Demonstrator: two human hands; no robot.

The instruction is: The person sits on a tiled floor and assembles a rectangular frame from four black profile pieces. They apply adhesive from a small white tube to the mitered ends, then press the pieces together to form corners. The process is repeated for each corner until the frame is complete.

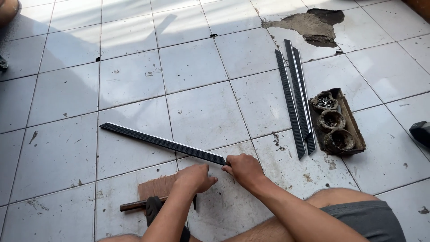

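Observation:
A long dark ribbed strip lies at a slant across the white floor tiles, its far end at the left. My right hand is shut on its near end. Close beside it, my left hand has its fingers closed just under the strip; whether it holds something small I cannot tell. Under my left forearm lie a small brown board and a tool with a wooden handle, partly hidden by the arm.
Three more dark strips lie side by side at the right. Next to them stands a dirty brown tray with three round cups of small parts. A broken tile patch shows at the back. A dark object sits at the right edge.

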